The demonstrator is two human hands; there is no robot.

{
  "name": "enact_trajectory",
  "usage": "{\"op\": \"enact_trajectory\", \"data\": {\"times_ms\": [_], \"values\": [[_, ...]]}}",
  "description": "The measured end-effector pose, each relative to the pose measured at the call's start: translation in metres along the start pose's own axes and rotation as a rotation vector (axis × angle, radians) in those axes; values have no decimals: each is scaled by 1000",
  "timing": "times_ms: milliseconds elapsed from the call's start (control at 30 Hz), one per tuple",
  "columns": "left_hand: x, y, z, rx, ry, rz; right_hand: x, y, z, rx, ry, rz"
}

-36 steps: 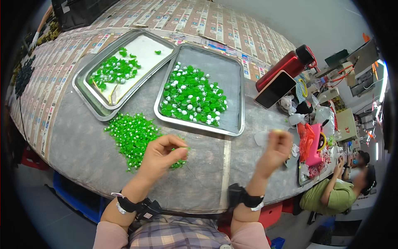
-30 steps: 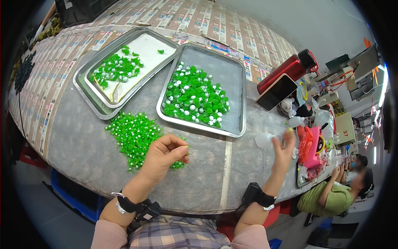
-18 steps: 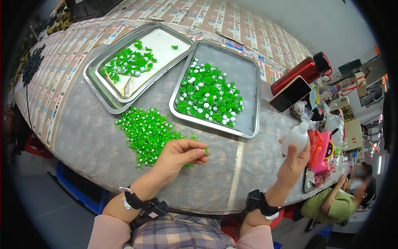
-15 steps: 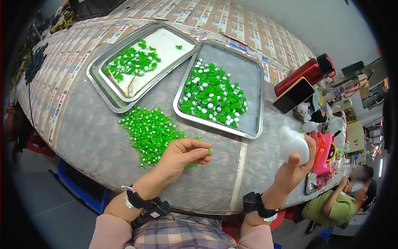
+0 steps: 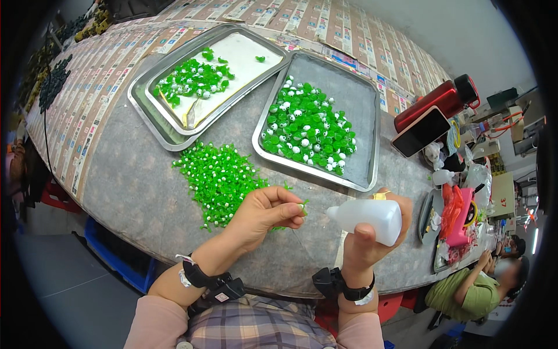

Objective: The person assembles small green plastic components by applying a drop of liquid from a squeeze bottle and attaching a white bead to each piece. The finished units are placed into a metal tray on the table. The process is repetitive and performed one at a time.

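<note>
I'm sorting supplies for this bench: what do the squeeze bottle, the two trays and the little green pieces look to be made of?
The squeeze bottle in the right hand looks like soft, milky, translucent plastic with a matte finish. The trays look like thin sheet metal, probably stainless steel: grey, with raised rims that reflect. The green pieces look like glossy moulded plastic, some with white parts; the left hand pinches one.

Bright, even light; strong fisheye edges

On the surface [image 5: 128, 186], the loose pile of small pieces [image 5: 221, 177] lies at centre; the nested trays [image 5: 168, 119] sit at its eleven o'clock; the single tray [image 5: 363, 139] at two; the left hand [image 5: 264, 215] at five; the squeeze bottle [image 5: 366, 218], in the right hand [image 5: 372, 238], beside it at three o'clock.
</note>
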State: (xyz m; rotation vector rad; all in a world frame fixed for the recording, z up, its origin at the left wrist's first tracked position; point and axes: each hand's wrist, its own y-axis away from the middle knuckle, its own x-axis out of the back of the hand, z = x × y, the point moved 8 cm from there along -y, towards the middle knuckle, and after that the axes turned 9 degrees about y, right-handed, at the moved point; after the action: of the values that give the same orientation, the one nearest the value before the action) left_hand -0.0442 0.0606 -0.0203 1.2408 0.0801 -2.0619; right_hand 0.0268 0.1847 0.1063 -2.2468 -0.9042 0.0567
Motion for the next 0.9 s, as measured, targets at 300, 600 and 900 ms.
{"op": "enact_trajectory", "data": {"times_ms": [300, 600, 900], "values": [[0, 0, 0, 5, -6, -5, -3, 4, 2, 12, 62, -37], [1, -1, -1, 15, -5, -1, 3, 3, 8, -54, 20, 47], [-2, 1, 10, -145, -128, -13, 7, 1, 2, -58, 105, 89]]}}
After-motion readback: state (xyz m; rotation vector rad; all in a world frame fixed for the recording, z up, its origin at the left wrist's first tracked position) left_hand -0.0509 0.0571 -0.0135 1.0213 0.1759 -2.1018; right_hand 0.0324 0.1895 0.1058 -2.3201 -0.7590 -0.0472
